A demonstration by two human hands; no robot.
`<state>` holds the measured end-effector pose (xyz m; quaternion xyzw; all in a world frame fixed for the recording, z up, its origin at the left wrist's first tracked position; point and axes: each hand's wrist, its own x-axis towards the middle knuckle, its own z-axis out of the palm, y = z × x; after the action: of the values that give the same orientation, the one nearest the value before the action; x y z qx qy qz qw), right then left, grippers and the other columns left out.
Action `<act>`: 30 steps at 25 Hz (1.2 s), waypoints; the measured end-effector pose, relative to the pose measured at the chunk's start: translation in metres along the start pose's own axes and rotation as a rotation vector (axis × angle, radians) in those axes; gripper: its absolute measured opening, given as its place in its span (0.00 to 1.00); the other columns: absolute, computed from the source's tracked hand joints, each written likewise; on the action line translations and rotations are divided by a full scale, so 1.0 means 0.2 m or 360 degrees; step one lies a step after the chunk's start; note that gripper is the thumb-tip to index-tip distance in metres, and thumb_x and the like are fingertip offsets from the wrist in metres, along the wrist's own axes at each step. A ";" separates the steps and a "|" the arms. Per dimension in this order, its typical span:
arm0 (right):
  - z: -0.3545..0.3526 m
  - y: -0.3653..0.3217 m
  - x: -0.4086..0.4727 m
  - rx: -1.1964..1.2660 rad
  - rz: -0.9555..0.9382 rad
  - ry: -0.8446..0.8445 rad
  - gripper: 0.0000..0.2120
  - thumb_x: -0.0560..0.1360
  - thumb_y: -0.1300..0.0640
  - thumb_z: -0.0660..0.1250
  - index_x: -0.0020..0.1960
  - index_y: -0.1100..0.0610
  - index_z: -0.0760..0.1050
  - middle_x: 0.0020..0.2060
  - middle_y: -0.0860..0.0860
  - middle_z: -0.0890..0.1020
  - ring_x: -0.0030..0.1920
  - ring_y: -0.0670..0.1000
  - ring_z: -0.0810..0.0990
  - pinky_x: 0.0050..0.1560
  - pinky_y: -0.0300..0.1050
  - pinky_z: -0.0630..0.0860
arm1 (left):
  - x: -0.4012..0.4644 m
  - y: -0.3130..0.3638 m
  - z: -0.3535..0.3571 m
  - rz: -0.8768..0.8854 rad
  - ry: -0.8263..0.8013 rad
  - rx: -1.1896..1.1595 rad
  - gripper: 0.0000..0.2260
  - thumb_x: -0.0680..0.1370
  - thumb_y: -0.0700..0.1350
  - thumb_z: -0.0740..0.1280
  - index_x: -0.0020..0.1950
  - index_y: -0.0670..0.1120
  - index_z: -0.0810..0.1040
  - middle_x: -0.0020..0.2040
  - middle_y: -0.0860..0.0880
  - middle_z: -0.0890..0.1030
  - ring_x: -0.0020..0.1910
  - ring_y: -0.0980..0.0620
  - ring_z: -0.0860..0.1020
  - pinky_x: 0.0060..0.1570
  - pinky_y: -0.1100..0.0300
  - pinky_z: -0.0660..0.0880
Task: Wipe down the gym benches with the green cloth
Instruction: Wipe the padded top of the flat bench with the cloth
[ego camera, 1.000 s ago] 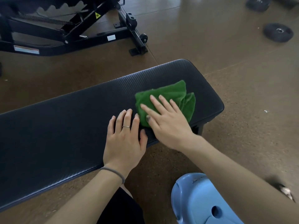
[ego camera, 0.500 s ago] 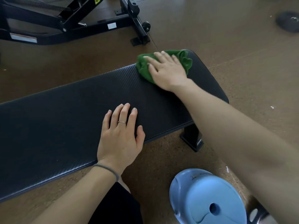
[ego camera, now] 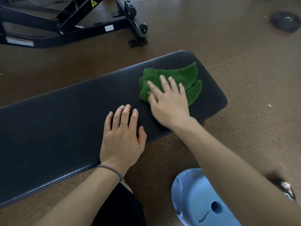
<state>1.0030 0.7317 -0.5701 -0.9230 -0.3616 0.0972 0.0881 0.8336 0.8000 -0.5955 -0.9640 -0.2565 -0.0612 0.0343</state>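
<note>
Pressing flat: right hand is pinning the soft, light green cloth on the bench right end | left hand open, bracing | handling: palm it, bunches easily

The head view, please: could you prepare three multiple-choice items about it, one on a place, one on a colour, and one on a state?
1. Where does the cloth lie?
A. On the floor
B. On the bench pad, near its right end
C. On the blue stool

2. What colour is the cloth?
A. Green
B. White
C. Red

3. How is the left hand placed?
A. Gripping the cloth
B. Raised in the air
C. Flat on the pad, fingers spread

Answers:
1. B, the cloth sits on the black pad close to its rounded right end.
2. A, its fabric is plainly green.
3. C, the palm lies on the pad beside the right hand, which presses on the cloth.
</note>
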 end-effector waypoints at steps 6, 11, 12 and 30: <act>-0.10 0.20 0.30 -0.0059 0.0080 -0.0068 0.27 0.84 0.37 0.42 0.82 0.36 0.50 0.84 0.50 0.48 0.84 0.54 0.45 0.81 0.60 0.43 | 0.00 -0.02 0.00 0.0002 0.0013 -0.0021 0.24 0.83 0.54 0.51 0.75 0.44 0.70 0.76 0.42 0.70 0.76 0.42 0.66 0.77 0.41 0.61; 0.01 0.07 -0.03 0.0023 0.0181 0.0077 0.26 0.85 0.40 0.43 0.83 0.39 0.52 0.84 0.52 0.50 0.84 0.57 0.45 0.81 0.63 0.41 | -0.01 0.00 0.00 -0.0001 0.0022 -0.0030 0.24 0.83 0.53 0.51 0.75 0.44 0.69 0.76 0.41 0.70 0.76 0.42 0.66 0.77 0.41 0.60; 0.05 0.04 -0.20 0.0053 0.0134 0.0147 0.26 0.85 0.40 0.44 0.83 0.39 0.53 0.84 0.52 0.52 0.84 0.57 0.46 0.81 0.62 0.42 | -0.01 0.00 0.00 0.0001 0.0024 -0.0035 0.24 0.83 0.53 0.52 0.75 0.44 0.69 0.76 0.41 0.70 0.76 0.41 0.66 0.76 0.41 0.60; 0.04 0.35 -0.23 0.0263 0.0627 0.0304 0.23 0.85 0.39 0.45 0.80 0.34 0.58 0.84 0.48 0.52 0.83 0.54 0.44 0.76 0.76 0.45 | 0.00 -0.01 0.00 0.0026 0.0019 -0.0062 0.25 0.83 0.55 0.50 0.74 0.44 0.70 0.75 0.41 0.70 0.76 0.40 0.66 0.77 0.41 0.60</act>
<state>1.0135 0.6516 -0.5897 -0.9704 -0.1554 0.0542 0.1765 0.8327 0.8025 -0.5950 -0.9662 -0.2471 -0.0716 0.0174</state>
